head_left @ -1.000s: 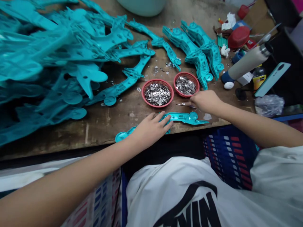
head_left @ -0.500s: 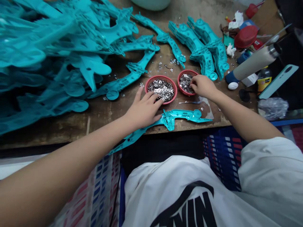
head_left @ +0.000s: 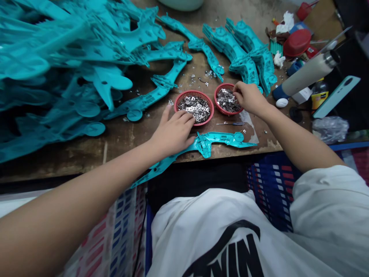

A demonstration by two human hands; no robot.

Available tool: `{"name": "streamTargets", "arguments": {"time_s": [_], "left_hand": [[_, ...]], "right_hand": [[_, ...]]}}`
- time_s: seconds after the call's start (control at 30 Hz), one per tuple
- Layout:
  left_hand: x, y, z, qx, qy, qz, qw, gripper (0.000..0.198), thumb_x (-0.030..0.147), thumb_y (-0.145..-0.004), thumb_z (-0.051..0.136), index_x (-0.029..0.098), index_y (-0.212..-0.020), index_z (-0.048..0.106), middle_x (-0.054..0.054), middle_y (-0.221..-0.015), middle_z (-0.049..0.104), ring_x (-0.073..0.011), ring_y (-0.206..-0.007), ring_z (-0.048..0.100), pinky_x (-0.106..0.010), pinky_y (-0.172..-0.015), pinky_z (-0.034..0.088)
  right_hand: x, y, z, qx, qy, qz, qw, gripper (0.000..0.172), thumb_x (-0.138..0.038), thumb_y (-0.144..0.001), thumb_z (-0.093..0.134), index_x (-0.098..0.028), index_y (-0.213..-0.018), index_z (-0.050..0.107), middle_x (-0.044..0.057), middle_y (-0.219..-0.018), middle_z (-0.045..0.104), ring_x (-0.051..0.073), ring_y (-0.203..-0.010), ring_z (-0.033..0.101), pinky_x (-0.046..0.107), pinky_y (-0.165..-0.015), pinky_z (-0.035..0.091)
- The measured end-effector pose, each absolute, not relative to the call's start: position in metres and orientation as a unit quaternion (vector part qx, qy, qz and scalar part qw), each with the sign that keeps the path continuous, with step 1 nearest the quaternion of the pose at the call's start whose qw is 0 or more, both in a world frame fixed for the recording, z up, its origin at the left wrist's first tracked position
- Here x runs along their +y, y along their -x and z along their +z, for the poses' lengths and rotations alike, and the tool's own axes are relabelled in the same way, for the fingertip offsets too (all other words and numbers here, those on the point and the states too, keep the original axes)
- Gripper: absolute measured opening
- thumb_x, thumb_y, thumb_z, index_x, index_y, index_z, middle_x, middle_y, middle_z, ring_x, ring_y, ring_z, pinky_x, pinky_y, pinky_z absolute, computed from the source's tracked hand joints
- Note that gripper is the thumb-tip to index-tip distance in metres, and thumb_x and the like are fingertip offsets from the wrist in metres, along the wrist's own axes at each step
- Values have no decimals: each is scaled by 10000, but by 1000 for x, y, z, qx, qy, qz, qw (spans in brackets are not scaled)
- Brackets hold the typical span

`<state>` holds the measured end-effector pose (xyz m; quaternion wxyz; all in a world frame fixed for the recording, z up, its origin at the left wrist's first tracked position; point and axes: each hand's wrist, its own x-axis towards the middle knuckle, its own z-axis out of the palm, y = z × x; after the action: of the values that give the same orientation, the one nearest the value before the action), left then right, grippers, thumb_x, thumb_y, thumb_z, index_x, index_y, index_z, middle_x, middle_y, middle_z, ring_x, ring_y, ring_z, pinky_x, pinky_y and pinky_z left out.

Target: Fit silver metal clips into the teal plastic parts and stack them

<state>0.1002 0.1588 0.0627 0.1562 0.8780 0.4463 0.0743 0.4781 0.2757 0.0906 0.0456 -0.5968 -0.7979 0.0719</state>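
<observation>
My left hand [head_left: 172, 132] rests on the wooden table [head_left: 121, 144], thumb spread, with its fingertips over the near rim of the left red basket [head_left: 177, 104], touching the small shiny metal pieces [head_left: 194, 105] in it. My right hand [head_left: 250, 98] is curled with its fingertips pinched down into the right red basket [head_left: 216, 104] of similar metal pieces. What the pinch holds is hidden. A long teal plastic part [head_left: 221, 139] lies along the table's front edge, partly under my left hand, its left end hanging off the edge.
A big heap of teal plastic parts [head_left: 66, 61] fills the left. More are stacked at the back [head_left: 245, 54]. A thin metal tool [head_left: 230, 123] lies by the baskets. A bottle [head_left: 308, 75], phone [head_left: 336, 96], red lid [head_left: 296, 42] and plastic bag [head_left: 328, 129] crowd the right.
My left hand left the teal part and reached to the left basket. My right hand moved from the tool up into the right basket. The teal part's left end slid off the edge.
</observation>
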Motion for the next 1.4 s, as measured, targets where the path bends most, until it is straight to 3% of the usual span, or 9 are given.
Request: {"name": "streamTargets", "arguments": {"time_s": [0.3, 0.5, 0.63, 0.73, 0.9, 1.07, 1.17, 1.27, 1.4], "left_hand": [[159, -98, 58, 433, -889, 80, 123, 579, 373, -1154, 667, 197, -1670, 861, -228, -1820, 782, -499, -1797, 643, -882, -1622, 283], [157, -98, 58, 419, -894, 115, 108, 602, 349, -1158, 677, 279, -1736, 830, -172, -1808, 801, -485, -1793, 647, -891, -1607, 313], [149, -106, 75, 275, -952, 76, 110, 632, 300, -1220, 626, 217, -1834, 751, -207, -1843, 778, -415, -1807, 666, -682, -1588, 462], [138, -113, 79, 169, -979, 19, 112, 605, 286, -1204, 735, 210, -1803, 776, -210, -1844, 783, -378, -1777, 710, -511, -1490, 582], [134, -115, 71, 165, -983, -30, 76, 480, 109, -1168, 750, 271, -1593, 902, -146, -1800, 828, -332, -1691, 793, -422, -1340, 676], [146, -106, 76, 169, -979, -24, 111, 391, 169, -1174, 779, 289, -1512, 933, -134, -1742, 863, -334, -1695, 788, -463, -1442, 620], [153, -99, 76, 224, -966, 28, 122, 461, 348, -1198, 792, 284, -1646, 882, -165, -1875, 763, -408, -1843, 643, -603, -1560, 496], [160, -93, 66, 338, -930, 91, 116, 584, 506, -1235, 719, 334, -1788, 792, -158, -1970, 666, -485, -1916, 521, -758, -1570, 417], [172, -86, 45, 403, -900, 107, 128, 607, 642, -1257, 592, 365, -1748, 815, -143, -1818, 790, -491, -1851, 581, -764, -1566, 398]], "right_hand": [[270, -475, 100, -781, 618, 83, -12, 351, -218, -1133, 651, -193, -1431, 835, 220, -1293, 920, 440, -1249, 861, 598, -1191, 688], [262, -468, 118, -785, 613, 88, -15, 470, -258, -1134, 686, -157, -1571, 827, 238, -1392, 917, 466, -1282, 863, 630, -1204, 680], [240, -458, 147, -802, 589, 103, -3, 394, -305, -1170, 708, -187, -1485, 912, 197, -1314, 942, 432, -1222, 877, 578, -1165, 671], [210, -447, 165, -828, 541, 147, 5, 344, -316, -1155, 714, -237, -1361, 978, 135, -1224, 968, 382, -1148, 887, 523, -1129, 658], [171, -438, 153, -846, 485, 217, 43, 357, -271, -1139, 669, -221, -1252, 1004, 125, -1181, 981, 322, -1098, 896, 422, -1029, 635], [174, -448, 123, -849, 465, 250, 28, 295, -243, -1106, 702, -206, -1260, 951, 107, -1112, 957, 285, -1012, 860, 377, -957, 606], [183, -451, 110, -868, 427, 253, 7, 225, -236, -1105, 721, -220, -1206, 922, 105, -1116, 935, 278, -995, 820, 383, -960, 584], [188, -449, 96, -897, 350, 269, 9, 208, -256, -1143, 715, -230, -1190, 915, 119, -1157, 917, 278, -1009, 787, 392, -957, 574], [189, -444, 81, -913, 296, 280, 27, 275, -310, -1217, 663, -215, -1208, 921, 149, -1219, 895, 280, -1053, 775, 405, -973, 577]]}}
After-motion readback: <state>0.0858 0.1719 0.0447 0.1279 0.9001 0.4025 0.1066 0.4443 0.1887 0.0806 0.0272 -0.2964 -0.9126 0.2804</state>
